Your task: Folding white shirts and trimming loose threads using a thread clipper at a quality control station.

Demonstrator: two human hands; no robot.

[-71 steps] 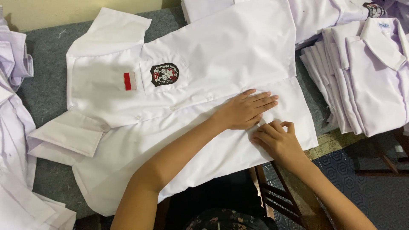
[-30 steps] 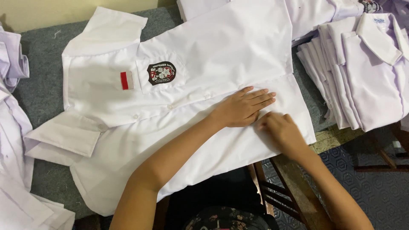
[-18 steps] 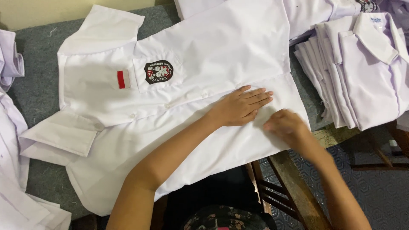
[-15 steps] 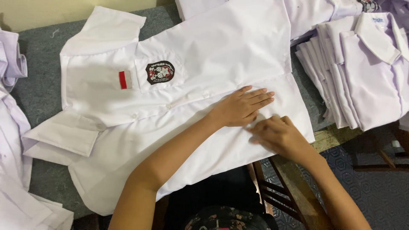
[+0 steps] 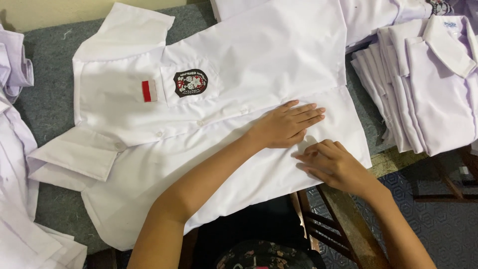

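A: Head view: a white short-sleeved shirt (image 5: 259, 60) lies spread flat on the grey-covered desk (image 5: 45, 104), front up, with a dark crest patch (image 5: 190, 82) on its pocket.

B: And the hands?

A: The left hand (image 5: 286, 124) lies palm down on the button strip, fingers (image 5: 309, 111) straight and close together, pressing the cloth. The right hand (image 5: 333, 164) sits just below those fingers, near the hem, its fingers (image 5: 307, 155) curled and apparently pinching the fabric edge; I cannot tell whether a button is between them.

B: Which step is it?

A: I judge it is closing or smoothing the lower front. The next move calls for keeping the strip flat. A stack of folded shirts (image 5: 423, 84) lies beyond the fingertips.
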